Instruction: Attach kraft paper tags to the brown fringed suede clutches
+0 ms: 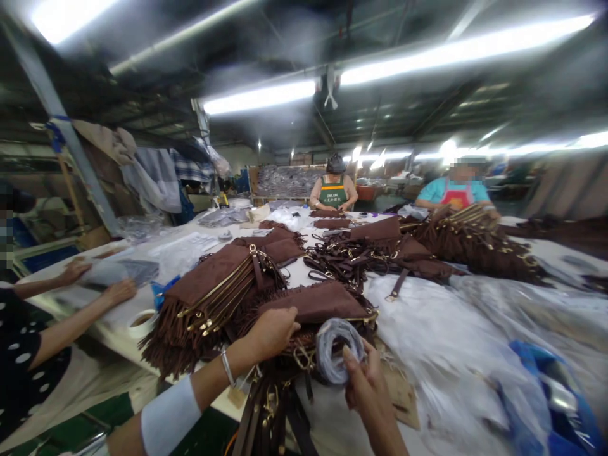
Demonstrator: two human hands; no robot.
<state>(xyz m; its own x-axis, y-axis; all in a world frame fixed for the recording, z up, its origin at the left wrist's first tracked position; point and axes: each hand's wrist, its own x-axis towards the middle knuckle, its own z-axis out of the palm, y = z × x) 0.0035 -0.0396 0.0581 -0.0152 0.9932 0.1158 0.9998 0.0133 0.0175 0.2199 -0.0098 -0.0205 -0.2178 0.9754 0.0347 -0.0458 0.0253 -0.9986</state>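
My left hand [273, 330] is closed on the edge of a brown fringed bag [317, 303] that lies on top of a pile in front of me. A bracelet sits on that wrist, above a white sleeve. My right hand [361, 373] pinches a crumpled grey-white wad of paper or plastic [333, 347] just to the right of that bag. Brown straps [275, 405] with gold hardware hang over the table's near edge below my hands.
A stack of brown fringed bags [213, 297] lies to the left, more bags and straps [356, 253] across the white table [451, 342]. A person's arms [80, 304] reach in at left. Two people in aprons [333, 190] stand at the far side. Clear plastic sheets lie at right.
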